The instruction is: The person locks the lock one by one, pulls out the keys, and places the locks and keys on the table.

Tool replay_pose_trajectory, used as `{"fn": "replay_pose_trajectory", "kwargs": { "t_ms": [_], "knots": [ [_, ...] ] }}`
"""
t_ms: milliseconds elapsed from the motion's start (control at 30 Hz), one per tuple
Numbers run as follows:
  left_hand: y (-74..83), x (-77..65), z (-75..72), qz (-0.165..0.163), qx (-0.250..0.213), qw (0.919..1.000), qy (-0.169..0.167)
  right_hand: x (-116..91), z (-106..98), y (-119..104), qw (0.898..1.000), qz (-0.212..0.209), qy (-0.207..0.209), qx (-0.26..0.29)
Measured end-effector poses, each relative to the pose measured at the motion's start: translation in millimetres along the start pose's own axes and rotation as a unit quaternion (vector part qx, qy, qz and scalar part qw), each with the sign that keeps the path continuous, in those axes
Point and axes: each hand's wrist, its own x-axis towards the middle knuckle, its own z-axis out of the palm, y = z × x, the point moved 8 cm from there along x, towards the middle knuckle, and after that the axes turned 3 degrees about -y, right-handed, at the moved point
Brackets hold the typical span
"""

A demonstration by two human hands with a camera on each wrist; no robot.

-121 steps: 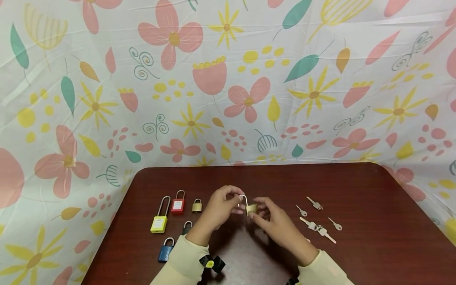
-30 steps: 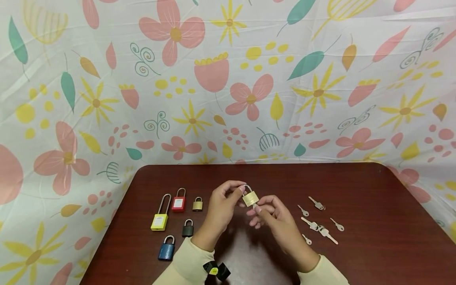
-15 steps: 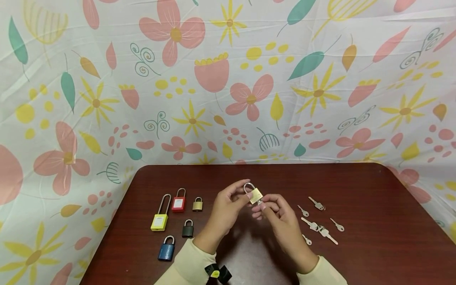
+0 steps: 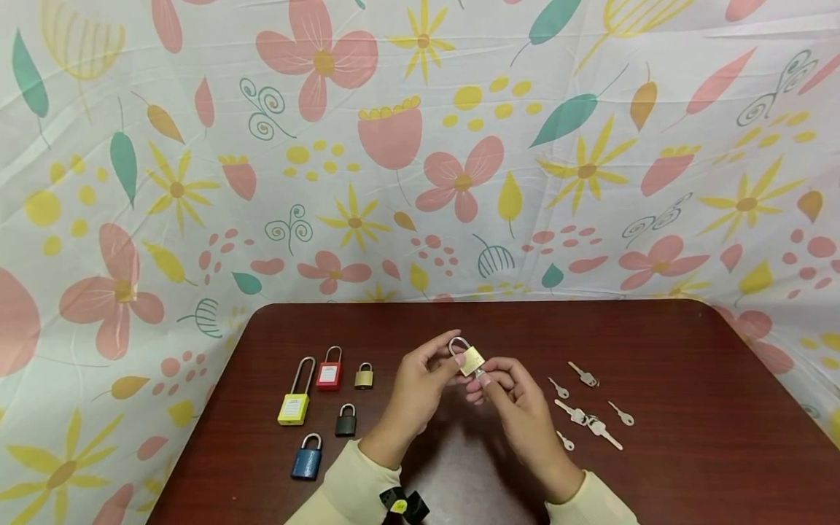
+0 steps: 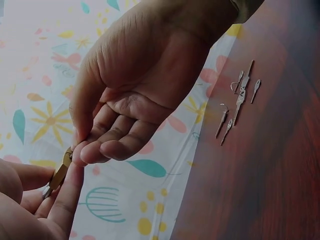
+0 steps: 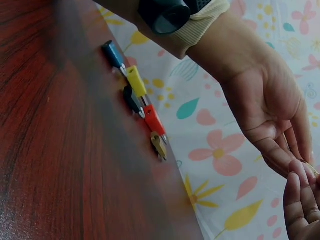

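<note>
In the head view, a brass padlock (image 4: 472, 361) is held above the middle of the table, tilted with its silver shackle up and to the left. My left hand (image 4: 420, 386) grips its body between thumb and fingers. At the lock's lower end, my right hand (image 4: 521, 412) pinches a small silver key (image 4: 479, 373), whose tip meets the keyhole side. The left wrist view shows the padlock (image 5: 61, 172) edge-on, with the right fingertips over its end. Only a sliver of the lock shows at the edge of the right wrist view.
Left on the dark table (image 4: 689, 481) stand yellow (image 4: 293, 410), red (image 4: 329, 376), small brass (image 4: 364, 378), black (image 4: 345, 423) and blue (image 4: 306, 464) padlocks. Several loose keys (image 4: 604, 432) lie on the right. A flowered cloth (image 4: 420, 219) hangs behind the table.
The left hand has moved from the shackle to the padlock's body, and the lock has tilted. The right hand has gone from the body to the key at its lower end. Little differs since half a second ago.
</note>
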Motion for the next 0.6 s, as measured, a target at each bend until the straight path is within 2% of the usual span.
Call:
{"fn": "replay_pose_trajectory", "kwargs": {
  "t_ms": [267,600],
  "knots": [
    [-21.3,4.0,-5.2,0.010,-0.015,0.9998,0.010,0,0,0,1.000,0.001,0.011,-0.004],
    [-26.6,4.4,-5.6,0.002,-0.022,0.9996,0.020,-1,-1,3,1.000,0.005,0.012,-0.009]
  ]
}}
